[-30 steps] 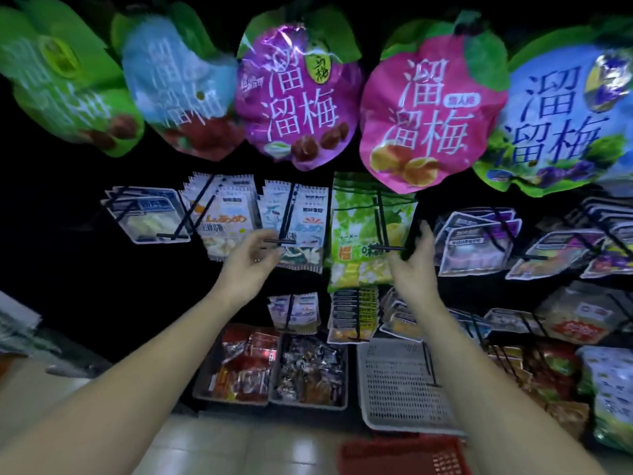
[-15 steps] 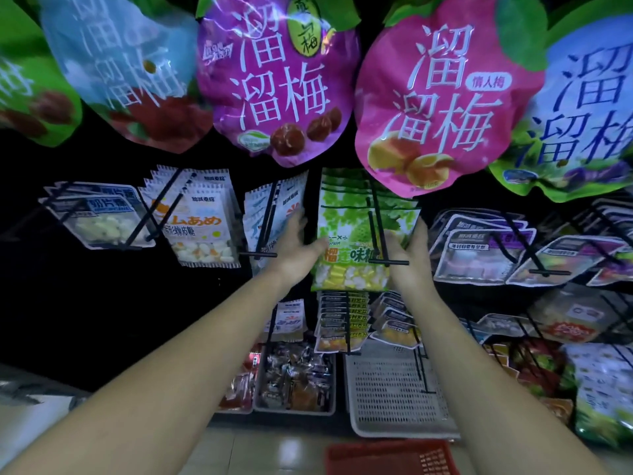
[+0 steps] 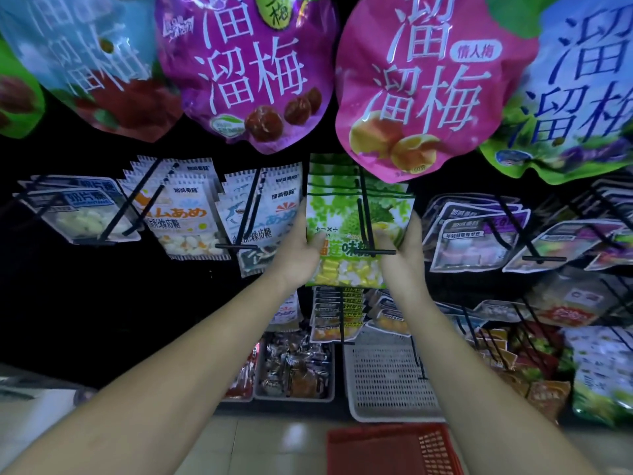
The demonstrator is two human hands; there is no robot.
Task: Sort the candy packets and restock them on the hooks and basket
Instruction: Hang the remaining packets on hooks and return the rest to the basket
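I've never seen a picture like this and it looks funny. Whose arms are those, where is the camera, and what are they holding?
There is no machine here, just a person's two bare arms. The camera sits on the person's head and looks forward and down, so you see the shop shelf the way they do. That is why the arms seem to grow out of the bottom of the picture.

The left hand and the right hand hold the green durian candy packets from either side, with their thumbs on the front. The packets hang on a black hook.

Above them hang a purple plum bag and a pink plum bag. Lower down are wrapped sweets in a tray, a white basket and a red basket.
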